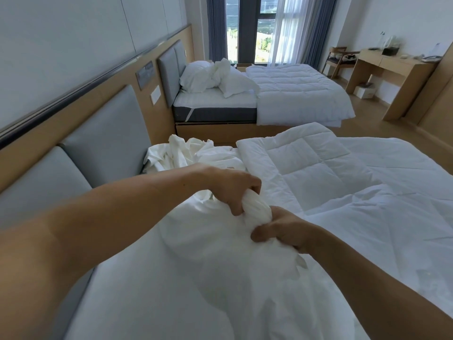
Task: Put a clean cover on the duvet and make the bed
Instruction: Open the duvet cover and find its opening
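A smooth white duvet cover (171,278) hangs in front of me over the near bed. My left hand (232,190) grips a bunched, twisted part of it from above. Just below and to the right, my right hand (282,229) grips the same bunch. The quilted white duvet (343,187) lies spread across the near bed, its near corner folded back. A crumpled heap of white linen (186,150) sits at the head of the bed by the grey headboard (105,148).
A second bed (215,101) stands farther back with pillows (203,77) and a quilted duvet (299,89). A wooden desk (392,69) and chair (335,57) stand at the right wall. Curtains frame the window (245,28). Wooden floor runs between the beds.
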Tool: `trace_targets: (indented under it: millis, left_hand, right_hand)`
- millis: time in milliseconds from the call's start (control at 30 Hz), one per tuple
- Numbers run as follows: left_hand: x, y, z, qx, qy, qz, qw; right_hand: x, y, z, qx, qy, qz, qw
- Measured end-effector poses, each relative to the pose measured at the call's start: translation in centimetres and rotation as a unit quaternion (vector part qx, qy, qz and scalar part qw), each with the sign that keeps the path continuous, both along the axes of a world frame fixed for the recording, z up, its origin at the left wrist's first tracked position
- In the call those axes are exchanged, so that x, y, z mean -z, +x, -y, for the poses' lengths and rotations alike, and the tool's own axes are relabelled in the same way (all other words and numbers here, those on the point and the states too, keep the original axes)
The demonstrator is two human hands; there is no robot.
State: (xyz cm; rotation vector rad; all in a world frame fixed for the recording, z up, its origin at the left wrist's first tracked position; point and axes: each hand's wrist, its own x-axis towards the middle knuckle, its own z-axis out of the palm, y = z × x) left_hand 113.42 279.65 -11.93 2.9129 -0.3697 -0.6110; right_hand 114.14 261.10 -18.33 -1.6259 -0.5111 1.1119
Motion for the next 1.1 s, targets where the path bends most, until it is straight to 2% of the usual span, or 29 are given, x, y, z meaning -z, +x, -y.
trace_targets:
  millis: [100,167,200,233,300,333,367,400,467,500,533,633,767,967,1100]
  left_hand:
    - [1.5,-0.3,-0.5,-0.002,0.006,0.031,0.999]
    - [2.9,-1.1,-0.8,-0.012,0.000,0.090,0.996]
    - [4.0,-1.7,-1.2,-0.043,-0.032,0.135,0.989]
    - [5.4,-2.6,-1.7,-0.090,-0.076,0.191,0.974]
    - [8.8,-5.1,-2.5,-0.217,-0.176,0.301,0.912]
    - [10.3,-6.6,-2.5,-0.282,-0.217,0.306,0.883]
    - [11.5,-8.1,-2.4,-0.336,-0.258,0.261,0.867]
    - [12.4,-9.4,-2.1,-0.369,-0.299,0.179,0.862]
    - [13.3,-10.8,-1.4,-0.345,-0.366,0.023,0.864]
    - [13.4,-11.0,-1.2,-0.311,-0.377,-0.013,0.872]
    - [13.5,-11.0,-1.1,-0.273,-0.375,-0.018,0.886]
    - [13.5,-10.6,-1.2,-0.215,-0.332,0.049,0.917]
    - [12.1,-10.3,-2.7,-0.188,-0.343,0.088,0.916]
    - [6.8,-8.4,-2.4,-0.165,-0.323,0.040,0.931]
    - [5.4,-7.8,-1.5,-0.139,-0.250,0.004,0.958]
  right_hand:
    - [0.5,0.0,-0.1,-0.031,-0.027,-0.023,0.999]
    - [0.6,-0.2,-0.3,0.004,-0.064,0.004,0.998]
    - [0.8,-0.5,-0.3,0.033,-0.079,0.013,0.996]
    - [1.0,-0.7,-0.3,0.066,-0.087,0.015,0.994]
    - [1.3,-0.9,-0.2,0.121,-0.081,0.003,0.989]
    - [1.5,-1.0,-0.1,0.138,-0.076,-0.003,0.987]
    - [1.7,-1.1,0.0,0.147,-0.074,-0.009,0.986]
    - [1.9,-1.3,0.0,0.146,-0.076,-0.015,0.986]
    - [2.3,-1.8,-0.2,0.126,-0.085,-0.016,0.988]
    - [2.5,-2.1,-0.4,0.111,-0.087,-0.017,0.990]
    - [2.6,-2.2,-0.7,0.100,-0.087,-0.016,0.991]
    - [2.5,-2.7,-1.0,0.087,-0.082,-0.003,0.993]
    - [1.7,-2.8,-0.7,0.078,-0.108,0.040,0.990]
    - [0.7,-3.3,-1.1,0.063,-0.134,0.173,0.974]
    - [0.6,-3.8,-0.2,0.046,-0.113,0.192,0.974]
